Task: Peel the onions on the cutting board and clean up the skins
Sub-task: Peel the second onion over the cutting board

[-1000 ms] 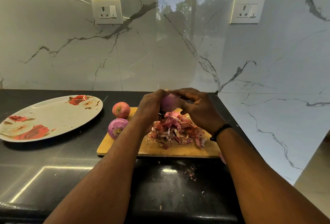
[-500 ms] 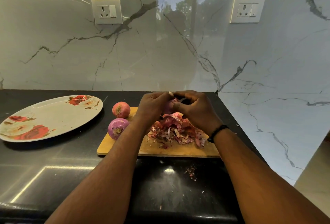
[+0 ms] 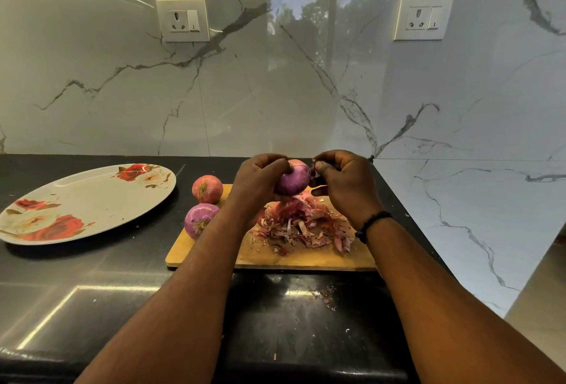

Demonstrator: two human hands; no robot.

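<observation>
- Head view: left hand (image 3: 260, 183) grips a purple onion (image 3: 293, 180) above the skin pile (image 3: 306, 225) on the cutting board (image 3: 306, 256).
- Right hand (image 3: 346, 184) just right of the onion; its fingers (image 3: 321, 166) pinch a skin flap at the onion's upper right side.
- Two onions (image 3: 207, 188) (image 3: 199, 220) wait at the board's left edge, near the plate (image 3: 85, 199) on the desk (image 3: 122, 291).

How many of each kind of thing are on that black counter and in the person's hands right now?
Onions: 3, one held in the left hand with the right hand pinching its skin, an orange-skinned onion and a purple onion at the board's left end
Cutting board: 1
Pile of skins: 1
Flowered plate: 1
Total: 6
</observation>
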